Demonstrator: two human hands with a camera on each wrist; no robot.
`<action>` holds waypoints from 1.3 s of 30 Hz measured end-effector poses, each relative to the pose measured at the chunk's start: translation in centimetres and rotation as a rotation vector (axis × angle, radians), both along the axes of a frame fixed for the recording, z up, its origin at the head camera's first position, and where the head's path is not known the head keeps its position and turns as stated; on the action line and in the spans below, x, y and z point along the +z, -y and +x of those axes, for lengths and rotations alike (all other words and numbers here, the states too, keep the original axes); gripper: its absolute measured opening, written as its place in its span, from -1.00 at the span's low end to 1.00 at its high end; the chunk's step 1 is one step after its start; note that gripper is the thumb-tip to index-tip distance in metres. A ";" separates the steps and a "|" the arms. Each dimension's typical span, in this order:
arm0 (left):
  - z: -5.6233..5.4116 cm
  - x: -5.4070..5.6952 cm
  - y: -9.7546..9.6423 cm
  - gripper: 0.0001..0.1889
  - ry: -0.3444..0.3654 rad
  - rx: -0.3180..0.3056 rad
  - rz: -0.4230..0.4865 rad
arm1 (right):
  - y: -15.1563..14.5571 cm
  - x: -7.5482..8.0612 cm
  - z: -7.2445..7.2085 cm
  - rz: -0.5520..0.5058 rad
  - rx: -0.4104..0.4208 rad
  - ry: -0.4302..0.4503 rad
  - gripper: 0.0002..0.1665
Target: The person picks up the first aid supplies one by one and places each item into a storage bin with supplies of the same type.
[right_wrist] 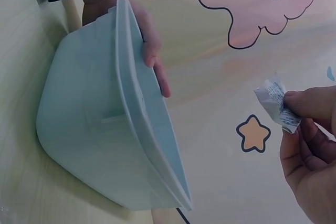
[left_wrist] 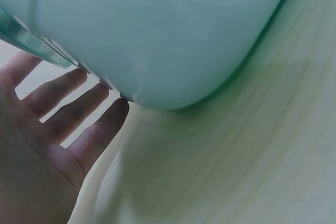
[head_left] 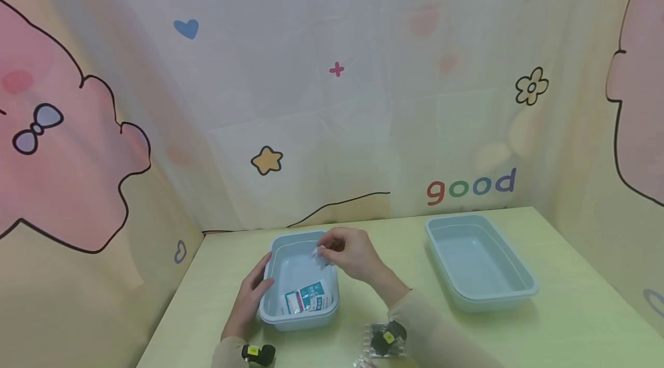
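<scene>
1. The white printed packet (right_wrist: 275, 103) is crumpled and hangs from my fingertips, over the far right part of the left tub (head_left: 295, 267). My right grip (head_left: 353, 255) pinches it between thumb and fingers.
2. I hold it only by one end, so a loosened thumb could let it slip. Being so near the rim, it could then miss the tub and drop onto the surface (head_left: 410, 252).
3. My left grip (head_left: 252, 293) lies spread against the tub's left side, fingers fairly straight. Since it steadies one side only, a knock from my right could slide or turn the tub.
4. The teal-and-white packets (head_left: 308, 299) sit at the tub's near end. They overlap, so one could easily be taken for part of another.
5. My right sleeve (head_left: 425, 322) passes close to a clear ridged pack (head_left: 368, 336) on the surface; if the forearm dropped, the cuff could drag it.
6. Counting outward: one white packet pinched; in the tub, at least two teal-and-white packets, the exact number hidden by overlap.
7. Two grips, both mine, and two pale blue tubs: the left one, and the right tub (head_left: 482, 264) standing well apart.
8. One clear pack shows partly behind my wrist camera (head_left: 389, 339); another clear scrap at the bottom edge is too cut off to tell. Two wrist cameras in all.
</scene>
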State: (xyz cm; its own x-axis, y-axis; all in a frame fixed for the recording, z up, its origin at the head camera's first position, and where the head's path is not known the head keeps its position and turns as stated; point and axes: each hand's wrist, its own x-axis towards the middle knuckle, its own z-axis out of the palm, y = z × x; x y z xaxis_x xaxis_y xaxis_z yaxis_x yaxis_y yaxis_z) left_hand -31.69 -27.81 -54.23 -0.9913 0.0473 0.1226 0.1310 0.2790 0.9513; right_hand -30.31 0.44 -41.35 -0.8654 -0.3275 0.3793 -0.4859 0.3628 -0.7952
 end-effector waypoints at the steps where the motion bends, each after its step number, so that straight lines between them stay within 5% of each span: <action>1: 0.0 0.0 0.0 -0.44 0.000 0.003 0.000 | 0.1 -0.1 0.0 0.002 0.005 -0.004 -0.88; 39: 0.0 -0.2 0.3 -0.44 0.008 -0.007 0.010 | 3.3 -3.8 -0.3 0.057 0.022 0.091 -0.91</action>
State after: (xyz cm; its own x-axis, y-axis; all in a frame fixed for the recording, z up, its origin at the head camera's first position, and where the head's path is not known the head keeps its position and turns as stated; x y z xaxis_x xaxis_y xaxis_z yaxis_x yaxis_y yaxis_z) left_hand -31.67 -28.07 -54.44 -0.9919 0.0531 0.1154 0.1255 0.2689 0.9550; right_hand -30.58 -2.91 -45.15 -0.8879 -0.3654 0.2796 -0.4207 0.3985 -0.8150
